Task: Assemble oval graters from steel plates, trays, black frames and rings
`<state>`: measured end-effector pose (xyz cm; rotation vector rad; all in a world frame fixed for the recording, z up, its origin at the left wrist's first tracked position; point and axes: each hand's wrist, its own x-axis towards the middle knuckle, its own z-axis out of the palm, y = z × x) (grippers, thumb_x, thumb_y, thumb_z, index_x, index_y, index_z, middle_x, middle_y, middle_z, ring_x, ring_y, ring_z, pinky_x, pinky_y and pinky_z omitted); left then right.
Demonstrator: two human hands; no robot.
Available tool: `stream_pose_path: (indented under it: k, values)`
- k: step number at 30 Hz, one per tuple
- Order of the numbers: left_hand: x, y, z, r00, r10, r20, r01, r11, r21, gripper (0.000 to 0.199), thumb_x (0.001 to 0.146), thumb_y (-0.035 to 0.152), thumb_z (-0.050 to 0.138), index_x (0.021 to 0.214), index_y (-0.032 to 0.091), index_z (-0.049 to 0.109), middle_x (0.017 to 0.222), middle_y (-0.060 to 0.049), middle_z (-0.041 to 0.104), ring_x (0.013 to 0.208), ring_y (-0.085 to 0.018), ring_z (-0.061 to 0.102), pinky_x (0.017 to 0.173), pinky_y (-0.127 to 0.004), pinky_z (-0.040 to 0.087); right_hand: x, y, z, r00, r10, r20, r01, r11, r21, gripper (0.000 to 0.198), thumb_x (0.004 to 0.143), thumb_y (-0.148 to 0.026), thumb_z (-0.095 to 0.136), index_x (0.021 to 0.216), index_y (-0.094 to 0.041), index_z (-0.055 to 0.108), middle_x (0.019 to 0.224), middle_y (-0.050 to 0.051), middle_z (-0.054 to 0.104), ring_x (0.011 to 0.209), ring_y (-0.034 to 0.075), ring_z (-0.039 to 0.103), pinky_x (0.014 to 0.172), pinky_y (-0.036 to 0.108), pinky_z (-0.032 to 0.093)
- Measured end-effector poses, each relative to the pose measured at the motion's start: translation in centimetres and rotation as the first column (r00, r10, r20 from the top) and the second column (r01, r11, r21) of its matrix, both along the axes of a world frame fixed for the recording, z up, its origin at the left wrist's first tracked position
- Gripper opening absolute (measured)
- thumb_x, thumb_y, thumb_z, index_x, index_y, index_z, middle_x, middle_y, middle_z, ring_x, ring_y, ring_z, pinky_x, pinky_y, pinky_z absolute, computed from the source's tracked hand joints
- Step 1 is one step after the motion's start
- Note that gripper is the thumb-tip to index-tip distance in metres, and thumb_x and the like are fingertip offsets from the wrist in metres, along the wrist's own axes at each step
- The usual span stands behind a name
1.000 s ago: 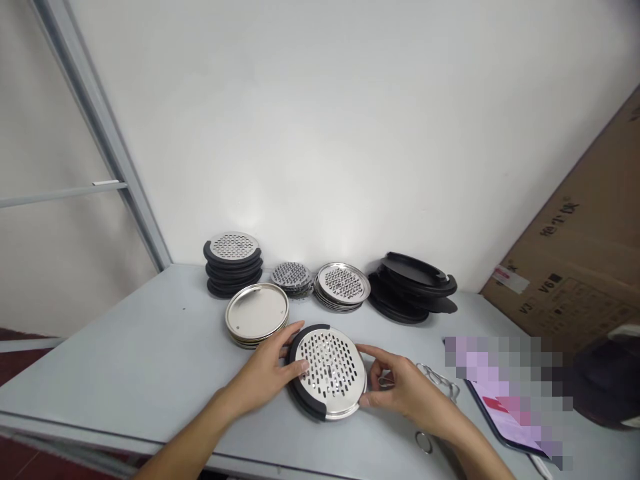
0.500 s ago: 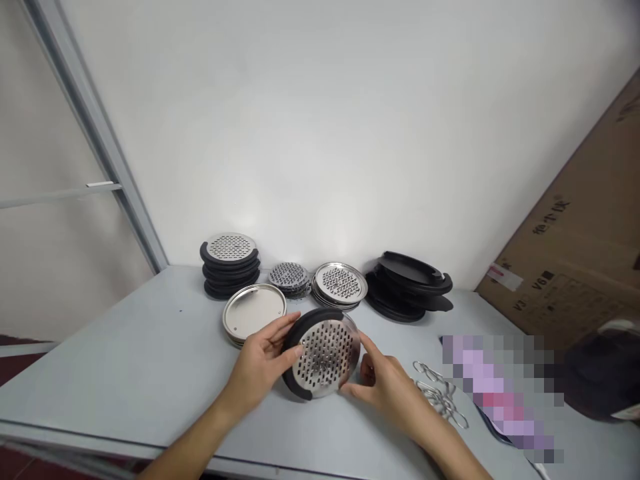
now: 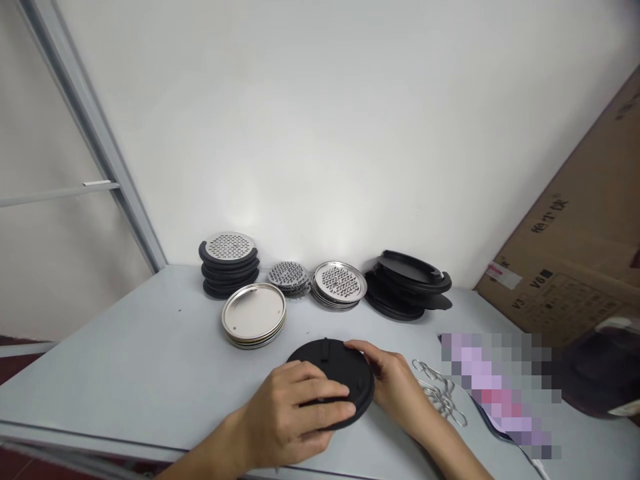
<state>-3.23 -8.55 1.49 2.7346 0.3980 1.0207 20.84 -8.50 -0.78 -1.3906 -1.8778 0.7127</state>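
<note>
A round grater (image 3: 345, 367) shows its plain black back, which has a small raised tab near the far rim. Across its near left part lie the fingers of my left hand (image 3: 295, 413), closed on it. My right hand (image 3: 393, 377) grips the right edge, fingertips on the far rim. The perforated metal face is turned away and hidden. Just beyond, to the left, a stack of plain round metal discs (image 3: 254, 312) rests on the table. Metal wire pieces (image 3: 440, 393) lie right of my right hand.
Along the wall stand a stack of black-rimmed graters (image 3: 230, 263), small grating discs (image 3: 289, 275), larger rimmed grating discs (image 3: 340, 283) and black round bases (image 3: 410, 283). A cardboard box (image 3: 565, 267) leans at the right, near a blurred purple item (image 3: 500, 393). The grey table (image 3: 125, 360) has a front edge.
The grater has been turned over, from its metal face to its black back, and sits slightly lower and to the right. My left hand has moved from its left edge onto its back.
</note>
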Motion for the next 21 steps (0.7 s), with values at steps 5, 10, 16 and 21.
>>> stream_pose_path:
  k: [5, 10, 16, 21]
  values:
    - [0.7, -0.2, -0.3, 0.986, 0.007, -0.164, -0.002, 0.999, 0.033, 0.043, 0.086, 0.018, 0.054, 0.128, 0.028, 0.058, 0.121, -0.005, 0.066, 0.097, -0.023, 0.057, 0.082, -0.037, 0.048, 0.3, 0.2, -0.5, 0.992, 0.092, 0.091, -0.099, 0.992, 0.080, 0.069, 0.068, 0.000, 0.042, 0.129, -0.027, 0.059, 0.112, 0.005, 0.070, 0.098, 0.021, 0.066, 0.087, 0.033, 0.050]
    - [1.2, -0.5, 0.0, 0.977, 0.017, -0.214, -0.020, 1.000, -0.011, 0.032, 0.088, 0.025, 0.057, 0.120, 0.026, 0.062, 0.122, -0.004, 0.065, 0.100, -0.023, 0.054, 0.085, -0.037, 0.045, 0.9, 0.3, -1.0, 0.938, 0.045, 0.343, -0.080, 0.993, 0.088, 0.077, 0.071, 0.003, 0.041, 0.139, -0.034, 0.048, 0.087, 0.003, 0.064, 0.070, 0.014, 0.064, 0.064, 0.023, 0.048]
    - [1.4, -0.6, -0.1, 0.974, -0.020, -0.227, 0.004, 0.998, -0.071, 0.026, 0.087, 0.025, 0.059, 0.113, 0.025, 0.065, 0.118, -0.003, 0.067, 0.100, -0.023, 0.054, 0.084, -0.036, 0.044, 1.6, 0.2, -1.4, 0.913, 0.084, 0.398, -0.135, 0.985, 0.103, 0.081, 0.072, 0.005, 0.039, 0.141, -0.036, 0.044, 0.114, 0.004, 0.064, 0.087, 0.016, 0.067, 0.075, 0.025, 0.051]
    - [1.3, -0.6, -0.5, 0.975, -0.031, -0.221, 0.009, 0.995, -0.100, 0.026, 0.087, 0.022, 0.058, 0.112, 0.026, 0.066, 0.115, -0.003, 0.068, 0.099, -0.022, 0.055, 0.085, -0.035, 0.043, 1.7, 0.2, -1.4, 0.928, 0.095, 0.360, -0.145, 0.983, 0.116, 0.068, 0.080, 0.002, 0.037, 0.137, -0.034, 0.051, 0.117, 0.006, 0.064, 0.092, 0.018, 0.067, 0.080, 0.028, 0.052]
